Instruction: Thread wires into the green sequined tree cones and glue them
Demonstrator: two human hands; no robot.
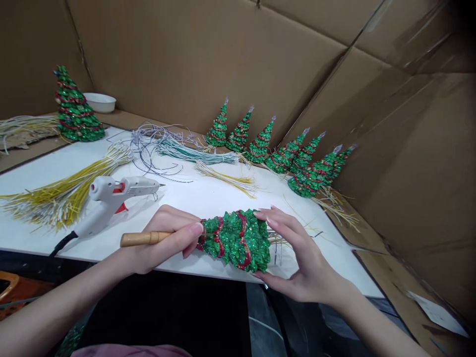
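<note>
A glittery green miniature Christmas tree (238,240) with red garlands lies on its side between my hands, above the front of the white board. My left hand (167,238) is closed, pinching the narrow end, and also holds a tool with a wooden handle (146,239); the tool's working end is hard to make out against the tree. At the wide base, my right hand (297,258) grips the rim between thumb and fingers. Thin wires (277,238) stick out of the base towards the right palm.
A white glue gun (111,198) rests at left beside a bundle of yellow and white wires (74,186). Green and white wires (197,152) lie behind. Several finished-looking trees (260,141) line the cardboard wall (208,59); a larger tree (76,111) and a white bowl (100,102) stand back left.
</note>
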